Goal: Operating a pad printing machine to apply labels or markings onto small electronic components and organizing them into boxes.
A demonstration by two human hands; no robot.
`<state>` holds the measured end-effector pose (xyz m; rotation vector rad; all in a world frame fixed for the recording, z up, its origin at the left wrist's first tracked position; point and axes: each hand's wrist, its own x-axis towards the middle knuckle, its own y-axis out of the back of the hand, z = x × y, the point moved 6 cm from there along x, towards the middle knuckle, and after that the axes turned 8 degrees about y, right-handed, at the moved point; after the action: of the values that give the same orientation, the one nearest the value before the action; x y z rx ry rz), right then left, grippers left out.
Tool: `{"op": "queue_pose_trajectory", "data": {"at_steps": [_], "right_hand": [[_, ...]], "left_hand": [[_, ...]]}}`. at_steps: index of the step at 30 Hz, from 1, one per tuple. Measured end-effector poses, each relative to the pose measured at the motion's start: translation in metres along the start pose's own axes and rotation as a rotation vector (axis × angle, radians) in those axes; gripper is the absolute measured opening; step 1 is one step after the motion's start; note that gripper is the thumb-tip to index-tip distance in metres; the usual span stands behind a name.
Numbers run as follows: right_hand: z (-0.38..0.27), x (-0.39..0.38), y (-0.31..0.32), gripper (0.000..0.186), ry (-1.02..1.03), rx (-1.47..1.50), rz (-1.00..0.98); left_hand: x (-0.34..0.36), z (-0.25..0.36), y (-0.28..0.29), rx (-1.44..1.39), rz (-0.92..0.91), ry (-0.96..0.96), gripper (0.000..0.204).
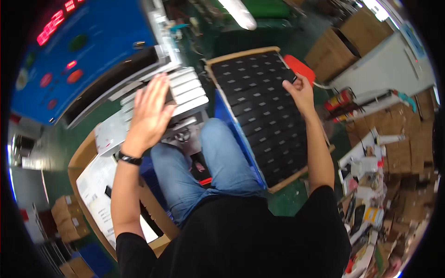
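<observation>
My left hand (150, 116) is stretched out flat, its fingers together, over the pale metal slats of a machine bed (187, 90). A dark flat patch shows beside its thumb, partly covered by the palm. At the far right corner of a wide tray, my right hand (301, 95) pinches a small black flat piece (291, 76) between thumb and fingers. The tray (245, 54) has a cardboard-like rim and holds rows of black flat pieces (264, 111), each with small grey marks. It stands to the right of my knees.
A blue machine panel (106, 41) with lit red displays and buttons rises at the far left. An open cardboard box (79, 157) with white sheets stands by my left arm. Beyond the tray are a red round seat (299, 68) and cardboard boxes (331, 55); clutter lies at right.
</observation>
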<state>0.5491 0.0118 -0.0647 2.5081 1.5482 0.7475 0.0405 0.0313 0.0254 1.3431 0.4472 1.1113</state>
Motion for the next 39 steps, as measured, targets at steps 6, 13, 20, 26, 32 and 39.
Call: {"op": "queue_pose_trajectory", "data": {"at_steps": [6, 13, 20, 26, 32, 39], "right_hand": [[0.112, 0.018, 0.099, 0.087, -0.281, -0.693, 0.131], [0.141, 0.044, 0.061, 0.099, -0.443, -0.851, -0.005], [0.108, 0.058, 0.04, 0.073, -0.131, -1.066, -0.007], [0.003, 0.023, -0.049, 0.06, 0.203, -0.597, -0.352], [-0.021, 0.063, -0.054, 0.049, 0.282, -0.313, -0.313], [-0.191, -0.042, -0.168, 0.026, 0.55, 0.178, -0.245]], "left_hand": [[-0.032, 0.027, 0.008, -0.121, -0.051, -0.052, 0.066], [-0.139, -0.01, 0.03, -0.254, 0.264, 0.168, 0.055], [-0.297, -0.146, 0.071, -0.106, 0.242, 0.704, 0.071], [-0.341, -0.187, 0.048, -0.06, -0.048, 0.807, 0.102], [-0.341, -0.182, 0.066, -0.059, -0.156, 0.981, 0.093], [-0.316, -0.174, 0.077, -0.06, 0.114, 0.681, 0.047]]}}
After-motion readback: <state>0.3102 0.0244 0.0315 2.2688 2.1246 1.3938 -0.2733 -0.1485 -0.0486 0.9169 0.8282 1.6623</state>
